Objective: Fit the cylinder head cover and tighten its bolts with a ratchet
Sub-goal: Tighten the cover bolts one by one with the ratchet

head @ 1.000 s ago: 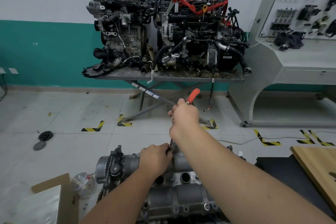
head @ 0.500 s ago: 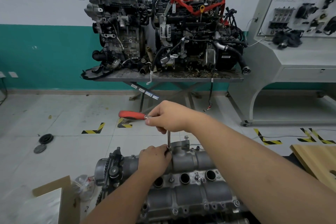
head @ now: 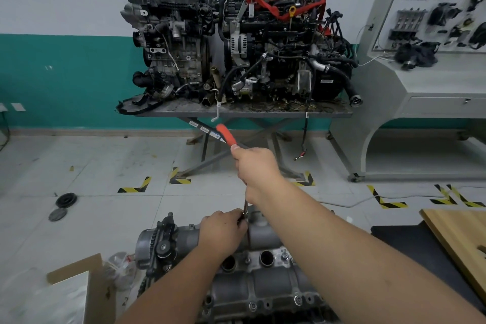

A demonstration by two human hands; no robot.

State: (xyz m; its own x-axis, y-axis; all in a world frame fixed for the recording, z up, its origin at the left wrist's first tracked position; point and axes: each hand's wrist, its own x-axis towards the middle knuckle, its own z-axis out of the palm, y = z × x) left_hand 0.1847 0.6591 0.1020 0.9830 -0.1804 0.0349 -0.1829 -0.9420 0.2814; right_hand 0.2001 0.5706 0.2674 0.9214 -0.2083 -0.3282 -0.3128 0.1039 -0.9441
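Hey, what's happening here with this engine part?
A person is tightening a bolt on the cylinder head cover with a ratchet. The right hand grips the red handle, which points up and away, while the left hand steadies the extension bar near the cover's far edge.

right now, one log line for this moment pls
step: tightening cover bolt | right hand: grips ratchet | left hand: steadies extension | cylinder head cover: seated
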